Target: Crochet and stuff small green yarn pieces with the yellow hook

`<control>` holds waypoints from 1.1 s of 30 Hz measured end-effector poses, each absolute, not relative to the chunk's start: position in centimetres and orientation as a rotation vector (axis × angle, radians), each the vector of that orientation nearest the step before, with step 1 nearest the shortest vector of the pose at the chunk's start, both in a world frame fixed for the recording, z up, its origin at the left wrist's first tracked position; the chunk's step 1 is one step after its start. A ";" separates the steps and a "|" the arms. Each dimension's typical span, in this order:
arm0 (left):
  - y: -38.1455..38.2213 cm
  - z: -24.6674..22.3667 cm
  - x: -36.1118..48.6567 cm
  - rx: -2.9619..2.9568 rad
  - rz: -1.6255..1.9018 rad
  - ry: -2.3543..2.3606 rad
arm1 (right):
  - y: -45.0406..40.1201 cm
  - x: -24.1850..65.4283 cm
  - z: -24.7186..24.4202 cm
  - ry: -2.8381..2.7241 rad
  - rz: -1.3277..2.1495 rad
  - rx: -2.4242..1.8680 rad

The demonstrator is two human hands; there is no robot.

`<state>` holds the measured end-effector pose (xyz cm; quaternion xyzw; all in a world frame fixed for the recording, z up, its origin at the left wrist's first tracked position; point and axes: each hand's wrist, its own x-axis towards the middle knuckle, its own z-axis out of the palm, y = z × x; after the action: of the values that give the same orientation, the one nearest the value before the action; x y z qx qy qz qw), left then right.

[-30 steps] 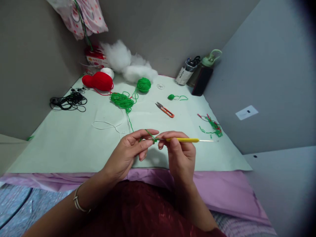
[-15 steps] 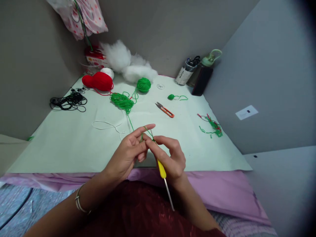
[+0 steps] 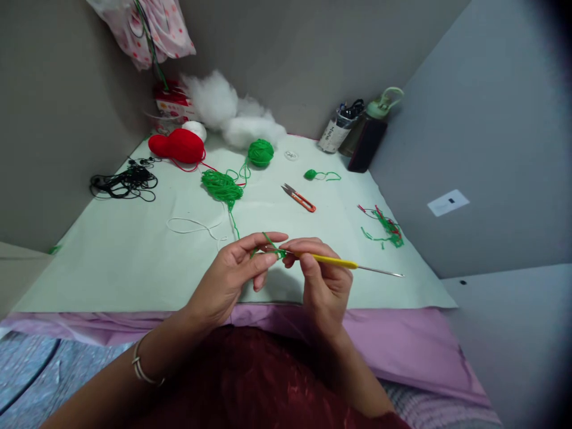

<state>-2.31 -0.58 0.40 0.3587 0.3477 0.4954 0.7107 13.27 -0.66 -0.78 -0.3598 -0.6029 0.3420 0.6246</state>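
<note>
My right hand (image 3: 328, 280) grips a crochet hook (image 3: 335, 260) with a yellow handle; it lies nearly level, its bare metal end out to the right. The other tip reaches the green yarn at my left hand (image 3: 239, 265). Between the left thumb and fingers is a small piece of green crochet work (image 3: 280, 254), and a green strand loops over the raised index finger. That strand runs back to a loose green yarn bundle (image 3: 222, 186) on the table. Part of the work is hidden by my fingertips.
Orange thread snips (image 3: 299, 198) lie beyond my hands. Farther back are a green yarn ball (image 3: 260, 153), red yarn (image 3: 179, 146) and white stuffing (image 3: 243, 128). Black cord (image 3: 127, 182) lies left, yarn scraps (image 3: 388, 229) right. A pen cup (image 3: 334, 134) and bottle (image 3: 373, 128) stand by the partition.
The crochet hook has swung from pointing down toward my body to nearly level, pointing right. My right hand has turned with it and shifted slightly right. The left index finger sits a little lower.
</note>
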 end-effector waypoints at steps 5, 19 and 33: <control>-0.4 0.2 -2.1 0.796 1.157 0.832 | -1.0 13.5 -0.9 -1.583 0.560 -0.845; -0.1 0.4 -2.6 0.492 1.079 0.614 | -0.5 14.1 -0.6 -1.234 0.890 -0.783; -0.3 0.7 -2.7 0.870 1.164 0.827 | -0.7 14.6 0.1 -1.410 0.870 -0.795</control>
<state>-2.75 -0.34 0.69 0.3863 0.3671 0.5164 0.6704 14.63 -0.71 0.12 -0.3441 -0.6098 0.3762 0.6068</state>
